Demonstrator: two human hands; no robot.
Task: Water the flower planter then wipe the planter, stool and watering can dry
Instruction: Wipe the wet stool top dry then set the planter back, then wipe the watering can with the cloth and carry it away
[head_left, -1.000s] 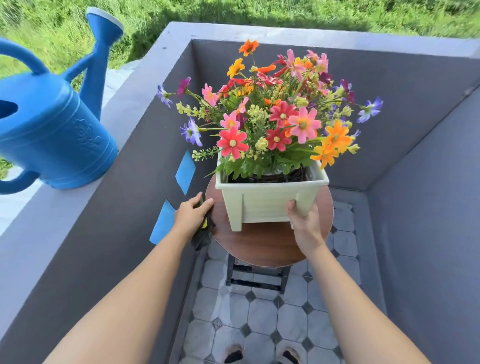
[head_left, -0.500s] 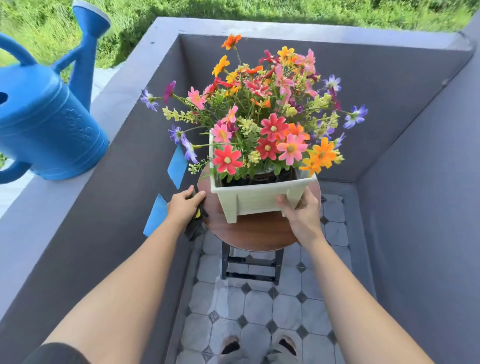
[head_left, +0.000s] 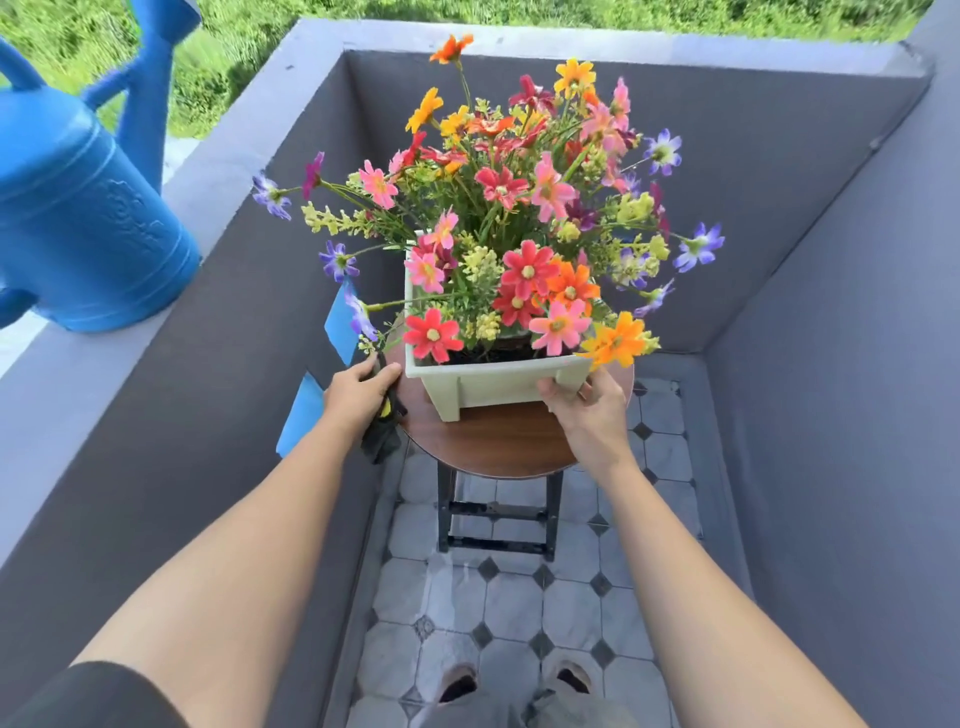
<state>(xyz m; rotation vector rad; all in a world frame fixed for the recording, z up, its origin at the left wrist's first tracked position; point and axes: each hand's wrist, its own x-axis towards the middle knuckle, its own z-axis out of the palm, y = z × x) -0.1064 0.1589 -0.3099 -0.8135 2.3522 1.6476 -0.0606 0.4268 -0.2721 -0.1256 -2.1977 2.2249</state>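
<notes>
At ten o'clock, on the ledge: can, hard smooth plastic, likely slick when wet, best taken by the handle. At centre, on the stool: planter, stiff pale plastic, probably heavy with soil and top-heavy with flowers; best held under the rim, never by the stems. At its five o'clock corner: right grip, curled round the rim. At the stool's nine o'clock edge: left grip, closed round a dark cloth.
</notes>
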